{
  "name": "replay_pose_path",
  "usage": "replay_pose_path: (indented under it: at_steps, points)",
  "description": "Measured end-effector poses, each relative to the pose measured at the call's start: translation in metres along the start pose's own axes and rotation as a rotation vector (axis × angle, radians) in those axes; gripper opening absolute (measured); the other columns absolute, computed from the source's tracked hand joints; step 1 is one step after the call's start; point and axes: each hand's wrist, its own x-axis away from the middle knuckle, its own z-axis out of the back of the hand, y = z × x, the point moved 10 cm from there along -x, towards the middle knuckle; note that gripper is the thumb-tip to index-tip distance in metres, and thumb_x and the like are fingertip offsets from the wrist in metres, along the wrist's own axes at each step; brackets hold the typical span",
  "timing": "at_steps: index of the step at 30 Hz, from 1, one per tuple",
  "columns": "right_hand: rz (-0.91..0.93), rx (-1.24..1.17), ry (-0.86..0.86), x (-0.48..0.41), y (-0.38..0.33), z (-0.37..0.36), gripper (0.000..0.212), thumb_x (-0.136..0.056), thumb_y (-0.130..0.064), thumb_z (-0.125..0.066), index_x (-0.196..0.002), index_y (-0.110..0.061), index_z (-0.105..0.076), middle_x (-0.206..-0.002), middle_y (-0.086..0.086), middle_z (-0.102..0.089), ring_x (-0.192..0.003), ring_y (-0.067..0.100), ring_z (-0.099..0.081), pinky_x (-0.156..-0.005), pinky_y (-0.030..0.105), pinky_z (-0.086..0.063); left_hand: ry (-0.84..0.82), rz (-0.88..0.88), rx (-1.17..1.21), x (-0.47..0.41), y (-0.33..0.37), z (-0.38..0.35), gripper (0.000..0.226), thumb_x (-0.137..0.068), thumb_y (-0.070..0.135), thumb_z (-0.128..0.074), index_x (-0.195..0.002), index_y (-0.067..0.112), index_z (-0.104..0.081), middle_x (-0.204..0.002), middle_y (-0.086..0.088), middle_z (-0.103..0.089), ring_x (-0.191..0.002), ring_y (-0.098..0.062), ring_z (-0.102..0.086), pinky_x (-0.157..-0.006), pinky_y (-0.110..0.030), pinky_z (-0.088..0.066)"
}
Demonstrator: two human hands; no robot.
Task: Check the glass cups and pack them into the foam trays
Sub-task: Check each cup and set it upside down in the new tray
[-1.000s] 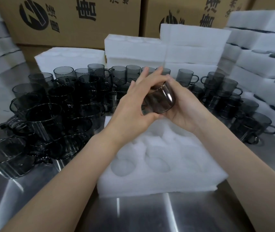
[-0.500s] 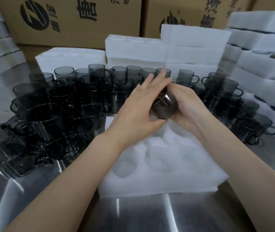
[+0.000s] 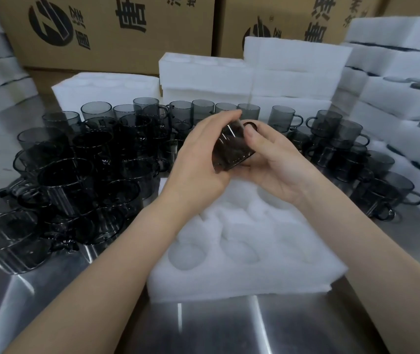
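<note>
Both hands hold one smoky grey glass cup (image 3: 231, 152) tilted in the air above the far end of a white foam tray (image 3: 242, 272). My left hand (image 3: 201, 159) grips its left side, fingers reaching over the top. My right hand (image 3: 272, 162) cradles it from the right, thumb by the dark handle ring. The tray's round pockets near me hold nothing. Many more grey cups (image 3: 76, 169) crowd the steel table on the left and behind the hands, and another group of cups (image 3: 357, 159) stands on the right.
Stacks of white foam trays (image 3: 254, 72) rise behind the cups, with a further foam stack (image 3: 403, 98) on the right, some holding cups. Printed cardboard boxes (image 3: 111, 29) line the back. The shiny steel table (image 3: 203, 328) runs to the near edge.
The cup has been turned in my hands: its base faced me before, now its side shows and the handle points up by my right thumb. The hands stayed above the tray.
</note>
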Motion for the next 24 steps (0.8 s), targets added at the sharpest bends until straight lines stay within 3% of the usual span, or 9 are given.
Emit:
replay_pose_path:
  at_steps: [2,5,9,14,17,21,24]
  points:
    - [0.043,0.008,0.016,0.0,-0.003,0.003,0.034,-0.083,-0.021,-0.062,-0.112,-0.007,-0.053,-0.097,0.01,-0.067,-0.086,0.027,-0.068,-0.081,0.05,-0.057,-0.039,0.015,0.015,0.001,-0.001,-0.004,0.079,-0.073,-0.006,-0.071,-0.142,0.015,-0.041,-0.139,0.001,-0.048,-0.127,-0.004,-0.043,-0.105,-0.009,-0.03]
    - [0.083,0.021,0.032,-0.001,-0.007,0.006,0.03,-0.079,-0.016,-0.065,-0.107,-0.009,-0.056,-0.091,0.007,-0.067,-0.083,0.024,-0.066,-0.072,0.04,-0.058,-0.066,0.028,0.021,0.001,-0.003,-0.007,0.079,-0.074,0.009,-0.079,-0.143,0.017,-0.04,-0.141,0.003,-0.048,-0.128,-0.003,-0.042,-0.105,-0.006,-0.028]
    - [0.099,0.016,0.02,-0.002,-0.008,0.007,0.025,-0.082,-0.012,-0.065,-0.106,-0.01,-0.057,-0.088,0.003,-0.069,-0.083,0.023,-0.068,-0.073,0.044,-0.056,-0.066,0.03,0.028,0.002,-0.003,-0.006,0.076,-0.075,0.009,-0.08,-0.142,0.017,-0.045,-0.14,0.005,-0.052,-0.13,-0.003,-0.045,-0.108,-0.011,-0.03]
    - [0.088,-0.028,0.056,-0.002,-0.007,0.013,0.022,-0.081,-0.013,-0.064,-0.101,-0.008,-0.061,-0.104,0.016,-0.06,-0.086,0.026,-0.068,-0.076,0.047,-0.059,-0.078,0.053,0.046,0.003,-0.004,-0.006,0.079,-0.073,0.006,-0.081,-0.142,0.023,-0.045,-0.147,0.006,-0.048,-0.14,-0.01,-0.037,-0.116,-0.029,-0.029]
    - [0.082,-0.043,0.092,-0.003,-0.007,0.017,0.017,-0.08,-0.014,-0.063,-0.096,-0.009,-0.062,-0.111,0.021,-0.053,-0.083,0.026,-0.068,-0.069,0.043,-0.058,-0.098,0.073,0.062,0.002,-0.007,-0.008,0.084,-0.07,0.004,-0.083,-0.142,0.027,-0.045,-0.149,0.007,-0.044,-0.142,-0.009,-0.033,-0.118,-0.03,-0.027]
    - [0.077,0.006,0.12,-0.003,-0.005,0.019,0.014,-0.086,-0.017,-0.06,-0.098,-0.01,-0.063,-0.097,0.013,-0.066,-0.08,0.024,-0.069,-0.066,0.04,-0.058,-0.096,0.082,0.078,0.002,-0.007,-0.008,0.084,-0.07,0.014,-0.084,-0.143,0.027,-0.044,-0.142,0.013,-0.05,-0.135,-0.003,-0.041,-0.115,-0.025,-0.031]
    - [0.056,-0.044,0.163,-0.004,-0.001,0.025,0.015,-0.097,-0.019,-0.052,-0.106,-0.01,-0.061,-0.099,0.011,-0.068,-0.086,0.026,-0.067,-0.07,0.044,-0.059,0.003,0.112,0.196,0.0,-0.008,0.003,0.068,-0.077,0.021,-0.076,-0.138,0.029,-0.047,-0.132,0.013,-0.056,-0.124,0.0,-0.051,-0.108,-0.023,-0.039]
